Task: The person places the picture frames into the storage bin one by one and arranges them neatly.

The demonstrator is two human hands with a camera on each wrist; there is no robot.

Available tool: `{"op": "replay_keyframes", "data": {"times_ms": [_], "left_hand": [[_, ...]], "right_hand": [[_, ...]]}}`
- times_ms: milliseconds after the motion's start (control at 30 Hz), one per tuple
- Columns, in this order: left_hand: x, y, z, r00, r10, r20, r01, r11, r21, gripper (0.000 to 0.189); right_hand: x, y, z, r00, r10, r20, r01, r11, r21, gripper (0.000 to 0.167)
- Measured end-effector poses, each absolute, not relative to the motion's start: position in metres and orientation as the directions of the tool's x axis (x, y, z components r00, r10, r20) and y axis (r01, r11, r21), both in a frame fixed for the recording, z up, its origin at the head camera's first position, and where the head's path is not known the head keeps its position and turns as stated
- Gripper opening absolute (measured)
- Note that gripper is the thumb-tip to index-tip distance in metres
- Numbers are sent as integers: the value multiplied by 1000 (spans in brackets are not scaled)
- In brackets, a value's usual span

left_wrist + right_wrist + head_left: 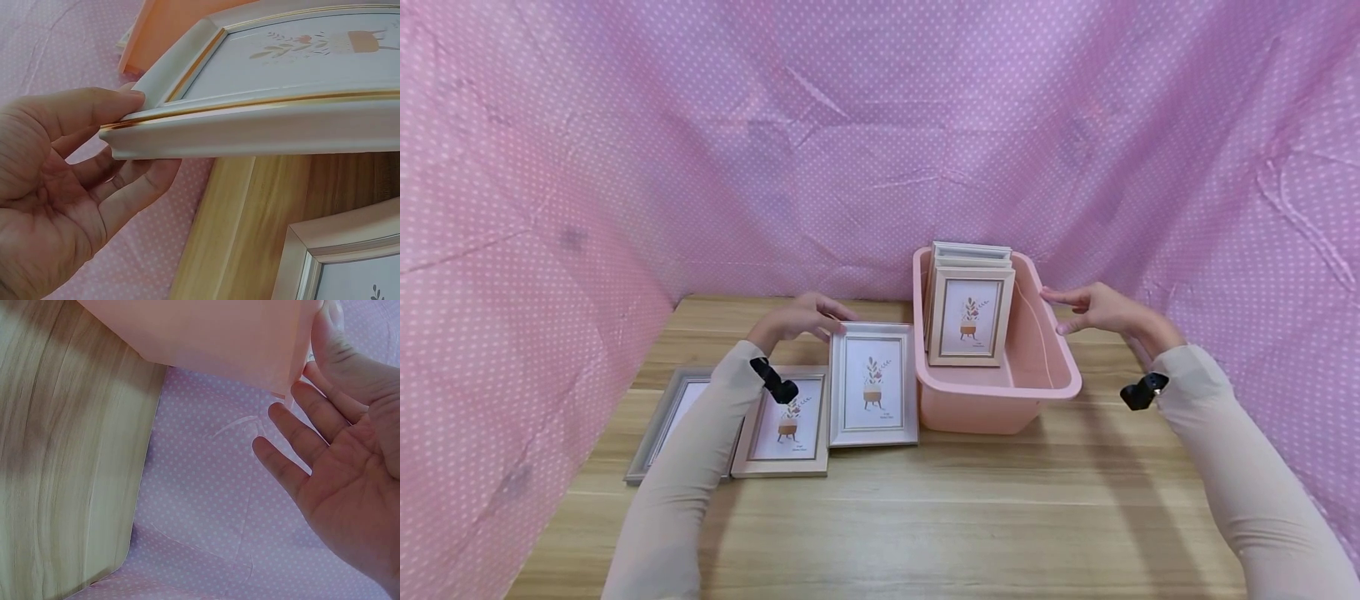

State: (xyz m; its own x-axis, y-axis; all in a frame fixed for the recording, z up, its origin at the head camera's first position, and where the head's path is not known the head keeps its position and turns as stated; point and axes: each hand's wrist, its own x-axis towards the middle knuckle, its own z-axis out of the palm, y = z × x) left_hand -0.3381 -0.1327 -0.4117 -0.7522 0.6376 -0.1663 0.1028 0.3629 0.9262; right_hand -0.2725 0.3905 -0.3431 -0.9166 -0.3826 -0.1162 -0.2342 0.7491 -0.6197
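In the head view my left hand (801, 318) grips the top left corner of a white picture frame (874, 383) with a potted-plant print. The left wrist view has the thumb (109, 107) on the frame's face and fingers beneath, lifting this corner off the table. My right hand (1105, 310) is at the right side of a pink plastic bin (981, 408), its thumb and a finger touching near the rim. Its other fingers (284, 465) are spread and nearly straight in the right wrist view. Inside the bin stand several frames, a beige picture frame (934, 321) foremost.
A beige frame (780, 468) and a grey frame (651, 446) lie side by side on the wooden table (925, 525), partly hidden by my left arm. Pink dotted cloth (850, 150) hangs behind the table and along both sides.
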Motion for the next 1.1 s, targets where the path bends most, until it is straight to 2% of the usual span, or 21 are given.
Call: {"op": "replay_keyframes", "data": {"times_ms": [500,1100], "left_hand": [[-337,-136,-409,-764,633,-128,112,325,939,36],[-338,-140,-404,-719,680,-144,142,346,928,43]], "right_hand": [[-273,391,-342,-919,-380,-107,-242,757,-607,73],[-273,389,-344,-923,-365,-125,-217,758,-615,72]]}}
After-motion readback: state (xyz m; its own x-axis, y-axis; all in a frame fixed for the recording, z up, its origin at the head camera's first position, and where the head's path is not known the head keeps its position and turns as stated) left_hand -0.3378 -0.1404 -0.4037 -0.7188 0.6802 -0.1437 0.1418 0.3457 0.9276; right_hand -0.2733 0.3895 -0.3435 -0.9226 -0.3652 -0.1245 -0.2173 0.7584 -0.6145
